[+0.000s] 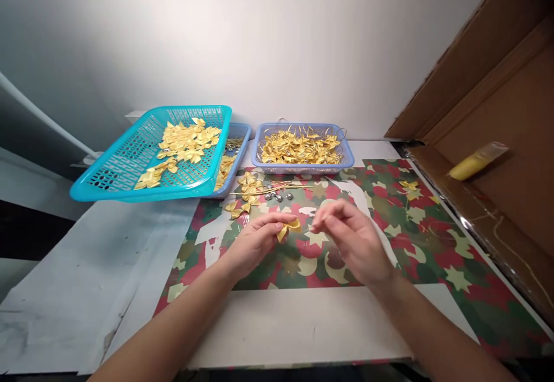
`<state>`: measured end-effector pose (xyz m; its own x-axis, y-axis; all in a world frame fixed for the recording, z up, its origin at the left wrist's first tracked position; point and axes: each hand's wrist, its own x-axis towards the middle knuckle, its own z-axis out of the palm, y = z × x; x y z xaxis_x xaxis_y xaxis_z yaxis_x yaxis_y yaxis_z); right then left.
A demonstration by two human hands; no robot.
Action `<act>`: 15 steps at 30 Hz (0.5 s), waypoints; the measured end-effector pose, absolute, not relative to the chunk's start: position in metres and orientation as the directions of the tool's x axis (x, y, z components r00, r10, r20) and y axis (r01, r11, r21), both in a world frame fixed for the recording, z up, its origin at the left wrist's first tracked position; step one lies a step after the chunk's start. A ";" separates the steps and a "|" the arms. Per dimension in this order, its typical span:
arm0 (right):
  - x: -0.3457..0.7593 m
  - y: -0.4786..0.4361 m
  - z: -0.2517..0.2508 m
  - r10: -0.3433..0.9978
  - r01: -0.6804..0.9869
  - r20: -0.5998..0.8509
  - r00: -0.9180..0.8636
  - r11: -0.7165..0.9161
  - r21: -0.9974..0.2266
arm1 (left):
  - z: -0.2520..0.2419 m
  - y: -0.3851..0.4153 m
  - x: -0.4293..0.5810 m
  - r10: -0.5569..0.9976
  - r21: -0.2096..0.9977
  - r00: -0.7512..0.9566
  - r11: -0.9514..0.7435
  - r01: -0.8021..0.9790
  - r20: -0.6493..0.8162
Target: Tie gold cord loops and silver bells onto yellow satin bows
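Between the thumb and fingers of my left hand [259,235] is a yellow ribbon bow [289,229], its loops pointing to the right. My right hand [348,235] is raised a short way to the right of the bow, thumb and fingertips pinched together. Whatever is in that pinch, if anything, is too small to make out. Just beyond my hands lie several silver jingle bells [279,197], some thin gold ties [285,186] and a small group of loose yellow bows [249,186].
A turquoise basket [151,194] with yellow bows rests tilted over a blue basket [240,154] at the left. Another blue basket [303,168] holds bows with gold ties. One bow [409,185] lies far right on the patterned sheet [433,243]. Cardboard [489,82] stands at the right.
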<state>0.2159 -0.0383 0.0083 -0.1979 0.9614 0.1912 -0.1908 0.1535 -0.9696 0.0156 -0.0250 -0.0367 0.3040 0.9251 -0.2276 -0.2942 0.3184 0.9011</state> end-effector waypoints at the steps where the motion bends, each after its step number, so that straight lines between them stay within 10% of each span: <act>1: 0.206 -0.038 0.001 0.964 -0.207 0.159 -0.214 0.114 -0.972 | -0.037 -0.025 0.016 0.922 0.880 0.305 0.339 -0.334 -0.239; 15: 0.217 -0.031 -0.027 0.996 -0.038 -0.058 0.062 -0.056 -0.998 | -0.031 -0.022 0.018 0.930 0.740 0.153 0.360 -0.569 -0.335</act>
<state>0.2167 -0.0312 -0.0267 0.0625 0.9964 -0.0578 -0.0380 -0.0555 -0.9977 0.0183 -0.0218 -0.0306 0.1529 0.9297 -0.3350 -0.5687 0.3600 0.7396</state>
